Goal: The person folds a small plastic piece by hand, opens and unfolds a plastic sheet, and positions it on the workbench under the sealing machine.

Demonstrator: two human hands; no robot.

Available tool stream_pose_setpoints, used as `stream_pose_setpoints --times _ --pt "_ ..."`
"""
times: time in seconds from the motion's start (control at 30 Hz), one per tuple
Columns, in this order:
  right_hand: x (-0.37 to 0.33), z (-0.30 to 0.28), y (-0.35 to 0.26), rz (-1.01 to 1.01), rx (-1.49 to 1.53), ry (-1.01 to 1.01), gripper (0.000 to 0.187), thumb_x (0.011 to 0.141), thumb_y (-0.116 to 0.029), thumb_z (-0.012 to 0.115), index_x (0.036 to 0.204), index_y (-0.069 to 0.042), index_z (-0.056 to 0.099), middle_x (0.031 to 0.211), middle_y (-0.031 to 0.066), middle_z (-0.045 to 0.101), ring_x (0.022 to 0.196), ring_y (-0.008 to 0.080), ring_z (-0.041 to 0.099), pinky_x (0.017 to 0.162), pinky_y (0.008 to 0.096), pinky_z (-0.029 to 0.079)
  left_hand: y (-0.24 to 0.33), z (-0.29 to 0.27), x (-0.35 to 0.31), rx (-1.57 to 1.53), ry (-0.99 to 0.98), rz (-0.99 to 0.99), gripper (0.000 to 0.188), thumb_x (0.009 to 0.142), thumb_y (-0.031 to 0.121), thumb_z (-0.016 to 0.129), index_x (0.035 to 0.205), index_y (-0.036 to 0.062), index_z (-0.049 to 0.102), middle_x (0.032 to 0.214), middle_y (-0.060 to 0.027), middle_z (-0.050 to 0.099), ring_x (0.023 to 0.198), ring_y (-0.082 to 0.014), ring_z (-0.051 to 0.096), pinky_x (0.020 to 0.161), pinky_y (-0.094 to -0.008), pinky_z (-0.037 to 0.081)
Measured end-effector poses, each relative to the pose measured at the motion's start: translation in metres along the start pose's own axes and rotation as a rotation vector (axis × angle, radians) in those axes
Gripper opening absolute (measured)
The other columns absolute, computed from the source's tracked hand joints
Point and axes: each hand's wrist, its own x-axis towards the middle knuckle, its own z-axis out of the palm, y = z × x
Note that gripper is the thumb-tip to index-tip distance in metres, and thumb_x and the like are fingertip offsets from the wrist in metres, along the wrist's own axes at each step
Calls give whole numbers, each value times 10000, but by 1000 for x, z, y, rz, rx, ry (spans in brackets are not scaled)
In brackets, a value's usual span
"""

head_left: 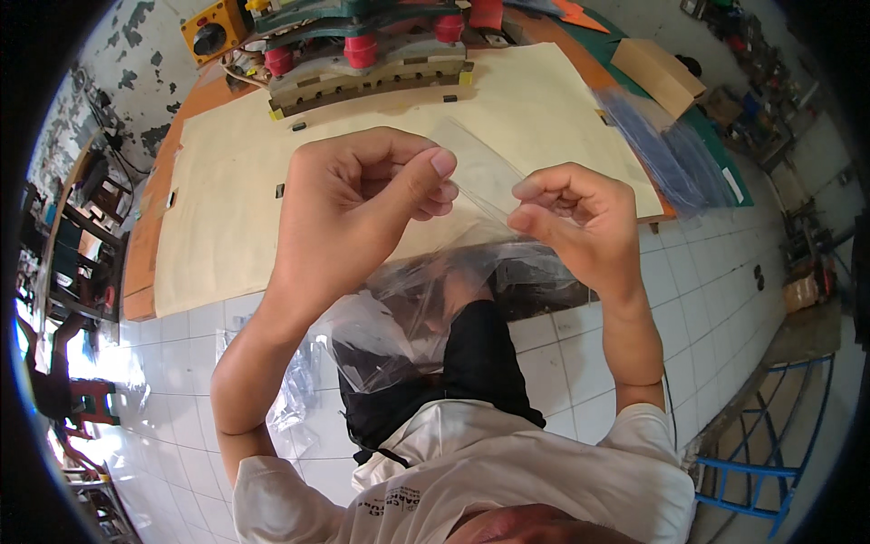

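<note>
A clear plastic sheet (pixel 482 165) is held up in front of me, above the near edge of the worktable. My left hand (pixel 355 195) pinches its edge between thumb and fingers. Right of it, my right hand (pixel 584 222) closes thumb and forefinger on the other end of that edge, with the remaining fingers curled. Between the two hands the edge runs slanting down to the right. More clear film (pixel 376 340) hangs below the hands over my lap; I cannot tell whether it is the same piece.
Cream paper (pixel 227 208) covers the wooden table. At its far side stands a heavy machine (pixel 372 77) with red knobs, beside a yellow control box (pixel 213 34). Stacked clear plastic sheets (pixel 666 150) and a cardboard box (pixel 657 74) lie far right. Crumpled film (pixel 292 399) rests on the tiled floor; a blue metal frame (pixel 766 444) stands right.
</note>
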Motion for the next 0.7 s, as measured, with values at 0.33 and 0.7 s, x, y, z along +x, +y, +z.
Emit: stream_pose_setpoints --times 0.33,0.7 --pt "6 1 -19 180 224 -66 165 873 -47 704 977 81 692 798 70 688 718 81 631 657 218 537 3 -14 -4 -18 -11 46 211 929 140 657 931 -69 681 772 -112 703 712 -131 684 673 -248 565" --pt "3 -2 -20 201 185 -70 155 879 -42 687 974 79 696 821 77 691 737 93 647 680 227 560 5 -15 -1 -146 -92 -73 256 918 186 667 991 -60 658 844 -157 705 761 -211 712 706 -322 597"
